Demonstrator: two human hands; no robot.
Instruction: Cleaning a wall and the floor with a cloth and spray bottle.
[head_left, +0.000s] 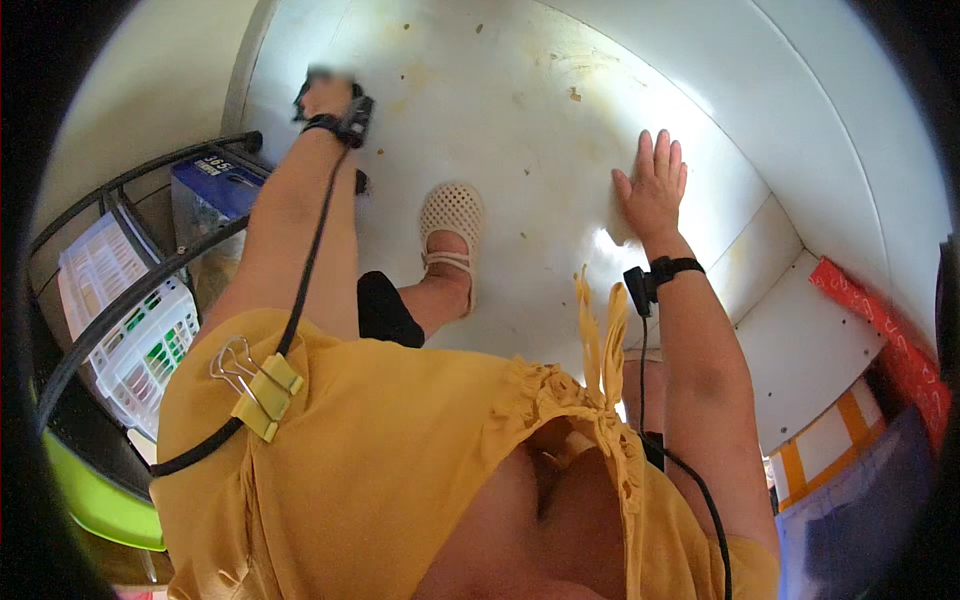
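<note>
My left hand (330, 97) reaches far forward at the upper left, blurred, over a stained white floor (487, 135). Dark material shows beyond its fingers and beside it; whether the hand holds this cannot be told. A black wrist device (358, 120) with a cable is strapped on that arm. To the right, my right hand (652, 195) is bare and spread, palm down, near the glossy white surface; contact is unclear. Its wrist carries another black device (640, 291). Between the arms, my foot in a beige perforated shoe (450, 225) stands on the floor.
A black metal rack (112, 315) at left holds a white plastic basket (142, 352) and a blue-topped box (217, 184). A lime-green plastic item (112, 502) lies below. White panels (825, 112) rise at right, near a red printed strip (885, 330) and a taped box (825, 442).
</note>
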